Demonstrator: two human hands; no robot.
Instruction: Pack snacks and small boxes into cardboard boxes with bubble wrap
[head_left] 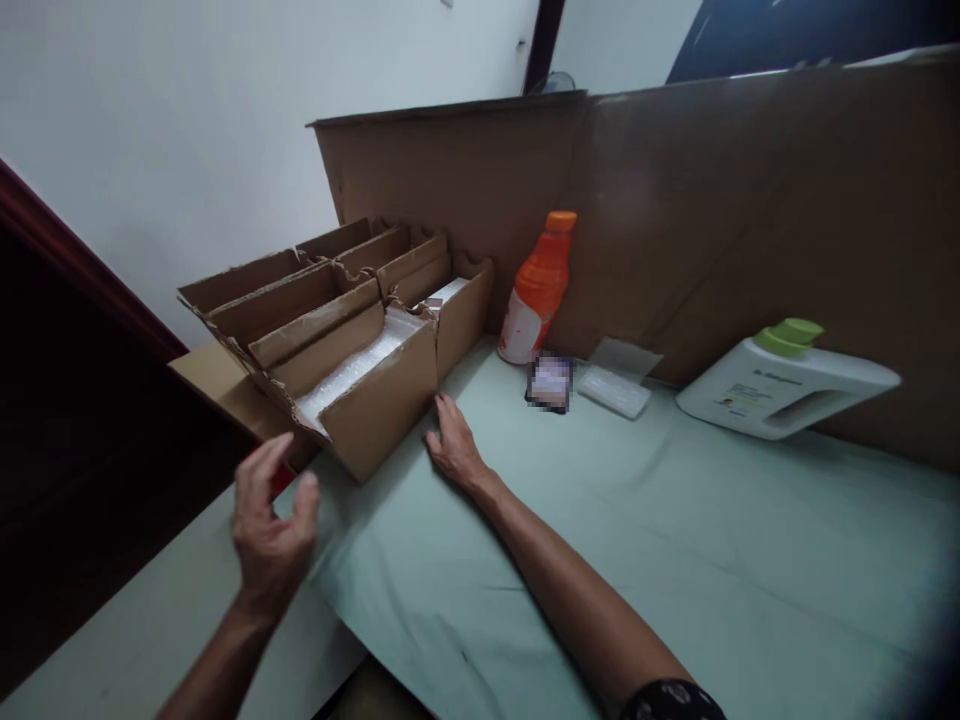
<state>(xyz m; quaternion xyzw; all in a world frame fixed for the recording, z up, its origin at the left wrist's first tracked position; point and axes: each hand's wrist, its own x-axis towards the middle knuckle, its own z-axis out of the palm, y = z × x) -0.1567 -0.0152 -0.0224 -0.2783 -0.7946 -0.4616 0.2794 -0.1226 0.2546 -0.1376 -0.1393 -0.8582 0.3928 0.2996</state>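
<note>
Cardboard box (352, 340) left of centre on the green cloth (675, 540), your right hand (454, 445) flat, fingers spread, touching its near corner, your left hand (271, 525) lower left, loosely open, holding nothing, orange bottle (538, 290) behind.

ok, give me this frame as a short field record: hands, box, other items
left hand: raised, fingers spread, holds nothing, near the box corner
right hand: flat on the cloth, fingertips at the box side
box: open cardboard, divided into slots, white packing inside
bottle: orange, capped, upright by the cardboard wall
jug: white, green cap, lying on its side
small items: blurred packet, clear bag
</note>
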